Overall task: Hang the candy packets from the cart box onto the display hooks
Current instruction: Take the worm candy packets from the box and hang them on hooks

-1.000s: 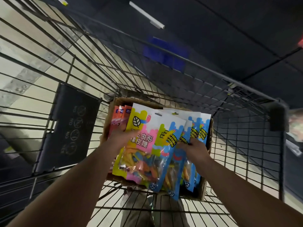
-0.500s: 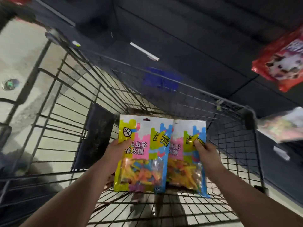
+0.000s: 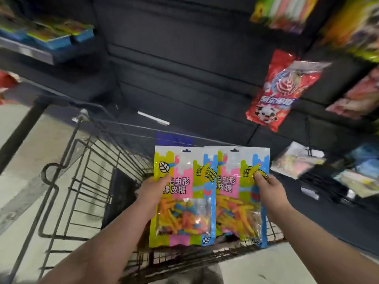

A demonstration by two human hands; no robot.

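Two packets are up over the cart (image 3: 82,181), side by side, upright and facing the camera. The left packet (image 3: 180,197) overlaps the right packet (image 3: 242,193) at their shared edge. A pale edge behind the right one may be a third, but I cannot tell.

Each packet's long axis runs 12 to 6 o'clock, with the hang hole (image 3: 186,150) at 12. The left hand (image 3: 152,193) pinches its packet from 9 o'clock, thumb on the front. The right hand (image 3: 268,191) pinches the other from 3 o'clock in the same way.

The dark panel (image 3: 184,58) rises at 12 o'clock. One red bag (image 3: 279,93) hangs at 1 o'clock, and several blurred bags hang at 2 to 3. No bare hook shows plainly. The right hand is the nearer one to that hanging stock, so its packet probably goes up first, hole leading. The box is hidden.
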